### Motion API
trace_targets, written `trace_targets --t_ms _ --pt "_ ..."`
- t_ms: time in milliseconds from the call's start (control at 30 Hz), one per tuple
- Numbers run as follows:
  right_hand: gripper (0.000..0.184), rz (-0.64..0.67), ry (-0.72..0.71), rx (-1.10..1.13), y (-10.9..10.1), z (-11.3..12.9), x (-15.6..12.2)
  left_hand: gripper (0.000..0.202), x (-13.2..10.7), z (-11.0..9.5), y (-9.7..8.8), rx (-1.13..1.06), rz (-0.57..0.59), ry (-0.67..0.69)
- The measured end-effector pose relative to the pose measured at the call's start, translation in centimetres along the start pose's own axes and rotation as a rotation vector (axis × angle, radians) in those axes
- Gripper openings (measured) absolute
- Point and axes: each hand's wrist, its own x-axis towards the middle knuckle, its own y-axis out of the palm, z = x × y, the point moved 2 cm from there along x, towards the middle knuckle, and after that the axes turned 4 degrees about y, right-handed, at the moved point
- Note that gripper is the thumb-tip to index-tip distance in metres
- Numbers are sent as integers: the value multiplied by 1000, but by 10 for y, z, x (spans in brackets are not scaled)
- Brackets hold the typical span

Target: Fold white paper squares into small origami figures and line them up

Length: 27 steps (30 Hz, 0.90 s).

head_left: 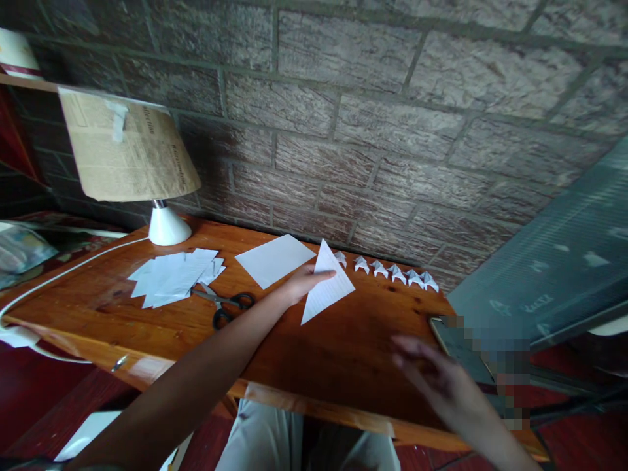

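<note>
My left hand (303, 282) reaches across the wooden table (333, 353) and lies with fingers stretched out on the left edge of a white paper folded into a triangle (330, 285). My right hand (436, 378) hovers over the table's right front part, fingers spread and blurred by motion, holding nothing. It is close to a dark flat device (458, 347) at the right edge.
Black-handled scissors (226, 303) lie left of my left hand. A pile of white paper pieces (171, 276) and a flat white sheet (273, 259) lie further back. Several small folded paper figures (392, 269) line the brick wall. A lamp (128, 157) stands back left.
</note>
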Motion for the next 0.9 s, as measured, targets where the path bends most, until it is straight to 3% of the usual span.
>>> trace_targets --t_ms 100,167,233,300,433,567,733,900 --pt "55 -112 202 255 -3 -23 47 51 2 2 1 15 13 14" --pt "52 40 289 462 11 -33 87 50 2 6 0 55 -4 37" --pt "45 300 288 576 27 -38 116 50 0 8 -1 136 -55 69" --pt "42 347 265 625 37 -44 128 48 -3 8 -4 210 -83 106" --pt "41 279 236 641 47 -55 123 47 -4 -1 -6 328 69 22" --pt "42 191 226 704 48 -62 118 46 8 -13 1 347 62 -48" --pt "39 164 217 702 45 -64 108 36 19 -13 10 192 -49 168" --pt "42 234 242 720 52 -58 99 40 19 -9 -2 116 -95 181"
